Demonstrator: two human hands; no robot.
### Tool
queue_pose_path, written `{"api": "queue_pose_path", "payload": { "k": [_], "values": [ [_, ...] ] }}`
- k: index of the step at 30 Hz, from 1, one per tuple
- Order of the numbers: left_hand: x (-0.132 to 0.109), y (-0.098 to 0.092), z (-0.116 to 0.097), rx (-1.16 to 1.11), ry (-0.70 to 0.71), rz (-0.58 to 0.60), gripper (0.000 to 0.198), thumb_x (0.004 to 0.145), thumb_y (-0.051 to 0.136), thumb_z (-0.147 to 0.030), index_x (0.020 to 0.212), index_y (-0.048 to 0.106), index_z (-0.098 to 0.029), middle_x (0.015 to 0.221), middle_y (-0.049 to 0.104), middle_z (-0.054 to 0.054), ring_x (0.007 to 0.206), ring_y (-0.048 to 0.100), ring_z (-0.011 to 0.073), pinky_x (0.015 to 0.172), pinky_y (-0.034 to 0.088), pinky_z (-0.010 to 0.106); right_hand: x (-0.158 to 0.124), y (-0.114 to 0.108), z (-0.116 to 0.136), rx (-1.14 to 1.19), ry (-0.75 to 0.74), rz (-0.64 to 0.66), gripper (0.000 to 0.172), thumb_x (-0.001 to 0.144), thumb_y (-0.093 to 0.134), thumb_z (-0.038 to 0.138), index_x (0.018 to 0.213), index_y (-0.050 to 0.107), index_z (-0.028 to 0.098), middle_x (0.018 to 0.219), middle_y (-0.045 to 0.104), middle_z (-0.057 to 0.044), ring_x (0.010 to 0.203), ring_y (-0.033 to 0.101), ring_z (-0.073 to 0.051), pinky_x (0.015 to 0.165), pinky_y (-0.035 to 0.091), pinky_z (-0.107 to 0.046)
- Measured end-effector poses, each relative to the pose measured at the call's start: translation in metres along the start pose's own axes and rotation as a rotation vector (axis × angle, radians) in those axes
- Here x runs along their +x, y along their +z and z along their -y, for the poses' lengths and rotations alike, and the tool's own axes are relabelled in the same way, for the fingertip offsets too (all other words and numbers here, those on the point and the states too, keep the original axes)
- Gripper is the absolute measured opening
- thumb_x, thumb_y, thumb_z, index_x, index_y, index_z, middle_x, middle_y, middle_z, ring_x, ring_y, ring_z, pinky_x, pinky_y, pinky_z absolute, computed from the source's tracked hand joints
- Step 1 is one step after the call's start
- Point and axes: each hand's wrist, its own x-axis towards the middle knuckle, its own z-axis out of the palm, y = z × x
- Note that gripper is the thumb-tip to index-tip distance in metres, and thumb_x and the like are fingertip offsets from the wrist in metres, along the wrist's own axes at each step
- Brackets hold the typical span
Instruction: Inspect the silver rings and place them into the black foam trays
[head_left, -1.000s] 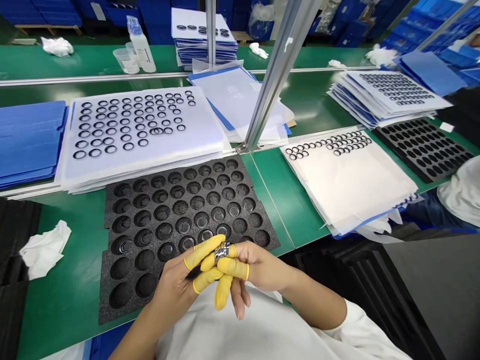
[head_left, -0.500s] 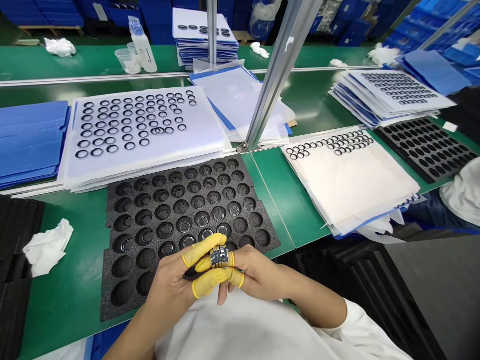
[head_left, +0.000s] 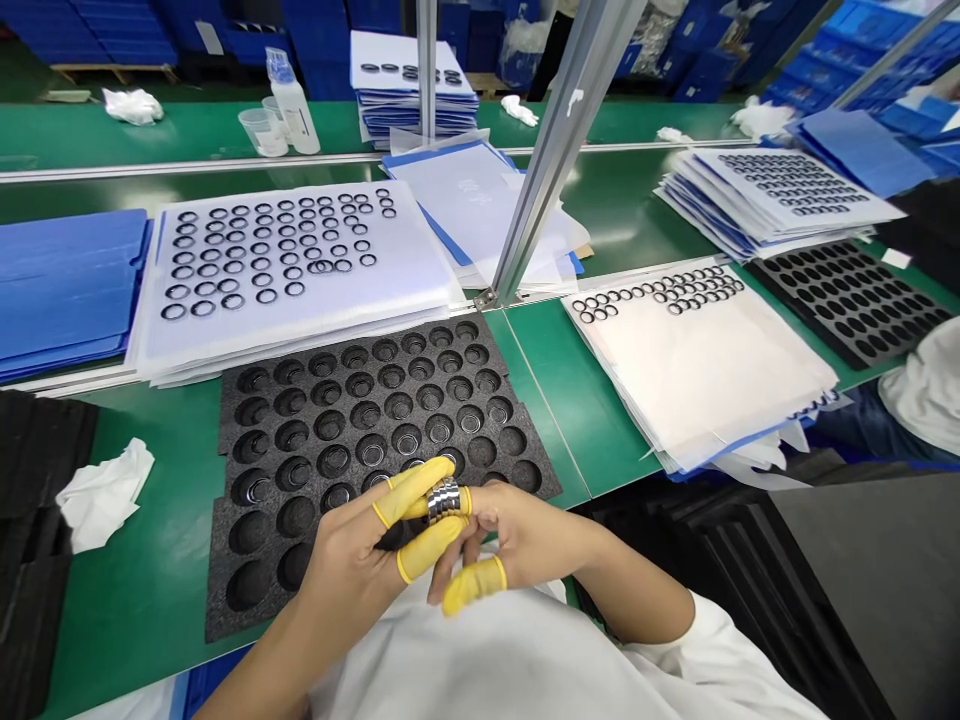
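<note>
Glossy green desk (head_left: 139,600); blue plastic bins (head_left: 814,65) stacked far, 2 o'clock. Left hand (head_left: 356,550): yellow-capped fingers gripping shiny metal rings (head_left: 444,499). Right hand (head_left: 536,535): finger through rings, thumb spread.

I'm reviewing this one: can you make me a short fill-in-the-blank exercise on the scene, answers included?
The left hand and right hand meet at stacked shiny rings; their finger covers are coloured ____.
The pockets in the foam tray are ____ in shape.
The nearest crumpled tissue lies to the tray's ____.
The tabletop is coloured ____.

Missing words: yellow; round; left; green.
</note>
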Motion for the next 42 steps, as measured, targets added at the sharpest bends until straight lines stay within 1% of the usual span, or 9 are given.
{"api": "queue_pose_path", "payload": {
  "k": [3, 8, 11, 14, 19, 27, 30, 36, 42],
  "values": [
    [0.002, 0.000, -0.001, 0.046, 0.021, -0.008, 0.044, 0.094, 0.069, -0.027, 0.137, 0.065, -0.032, 0.105, 0.081, 0.003, 0.079, 0.078, 0.0148, 0.068, 0.063, 0.019, 0.000, -0.003, 0.001, 0.222, 0.062, 0.134, 0.069, 0.079, 0.075, 0.067, 0.117, 0.063, 0.012, 0.090, 0.077, -0.010, 0.063, 0.073, -0.012, 0.051, 0.048, -0.016],
    [0.002, 0.001, 0.001, 0.120, 0.076, -0.015, 0.052, 0.096, 0.066, -0.029, 0.147, 0.055, -0.029, 0.115, 0.079, 0.007, 0.082, 0.080, 0.0177, 0.071, 0.065, 0.022, 0.001, -0.003, 0.000, 0.266, 0.135, -0.112, 0.059, 0.088, 0.062, 0.070, 0.087, 0.062, 0.012, 0.067, 0.074, -0.004, 0.040, 0.061, -0.006, 0.038, 0.035, -0.013],
    [0.003, 0.000, 0.003, 0.168, 0.149, -0.007, 0.054, 0.098, 0.063, -0.026, 0.150, 0.050, -0.030, 0.120, 0.078, 0.007, 0.091, 0.080, 0.0193, 0.080, 0.066, 0.025, -0.001, 0.003, 0.004, 0.227, 0.146, -0.172, 0.058, 0.088, 0.062, 0.070, 0.083, 0.063, 0.012, 0.057, 0.070, 0.001, 0.031, 0.051, -0.004, 0.035, 0.032, -0.013],
    [0.003, -0.002, 0.004, 0.202, 0.196, 0.002, 0.054, 0.098, 0.062, -0.024, 0.151, 0.050, -0.030, 0.123, 0.077, 0.007, 0.098, 0.079, 0.0209, 0.086, 0.066, 0.028, -0.003, 0.009, 0.009, 0.202, 0.137, -0.229, 0.059, 0.088, 0.060, 0.071, 0.084, 0.063, 0.012, 0.058, 0.070, 0.001, 0.030, 0.050, -0.003, 0.036, 0.034, -0.014],
    [0.005, -0.003, 0.001, 0.175, 0.180, 0.028, 0.055, 0.099, 0.062, -0.026, 0.152, 0.049, -0.030, 0.125, 0.077, 0.007, 0.092, 0.079, 0.0185, 0.084, 0.065, 0.024, -0.005, 0.015, 0.013, 0.171, 0.134, -0.272, 0.059, 0.090, 0.057, 0.071, 0.080, 0.060, 0.013, 0.060, 0.071, 0.000, 0.031, 0.051, -0.004, 0.037, 0.034, -0.015],
    [0.007, 0.001, 0.001, 0.188, 0.288, -0.064, 0.057, 0.094, 0.069, -0.020, 0.148, 0.054, -0.029, 0.120, 0.079, 0.005, 0.096, 0.079, 0.0188, 0.087, 0.065, 0.023, -0.009, 0.025, 0.012, 0.096, 0.079, -0.352, 0.058, 0.091, 0.057, 0.069, 0.084, 0.064, 0.012, 0.069, 0.072, -0.002, 0.039, 0.057, -0.004, 0.045, 0.042, -0.016],
    [0.003, -0.001, 0.004, 0.179, 0.305, -0.037, 0.059, 0.093, 0.069, -0.016, 0.149, 0.053, -0.028, 0.126, 0.076, 0.007, 0.102, 0.078, 0.0209, 0.091, 0.065, 0.027, -0.011, 0.023, 0.014, 0.106, 0.096, -0.288, 0.055, 0.092, 0.060, 0.066, 0.086, 0.066, 0.011, 0.076, 0.075, -0.005, 0.046, 0.062, -0.006, 0.050, 0.046, -0.017],
    [-0.010, -0.006, 0.014, 0.134, 0.362, 0.078, 0.073, 0.090, 0.071, -0.008, 0.155, 0.044, -0.028, 0.128, 0.075, 0.009, 0.107, 0.076, 0.0222, 0.091, 0.064, 0.028, -0.005, 0.003, 0.012, 0.317, 0.211, 0.022, 0.065, 0.085, 0.063, 0.072, 0.095, 0.066, 0.008, 0.082, 0.079, -0.012, 0.051, 0.070, -0.010, 0.046, 0.047, -0.016],
    [-0.015, -0.008, 0.020, 0.108, 0.328, 0.118, 0.070, 0.091, 0.067, -0.006, 0.154, 0.045, -0.030, 0.122, 0.077, 0.009, 0.119, 0.072, 0.0241, 0.099, 0.062, 0.033, 0.002, 0.006, 0.008, 0.325, 0.194, -0.027, 0.061, 0.082, 0.072, 0.065, 0.104, 0.068, 0.007, 0.078, 0.079, -0.008, 0.043, 0.065, -0.008, 0.040, 0.043, -0.013]
  ]
}}
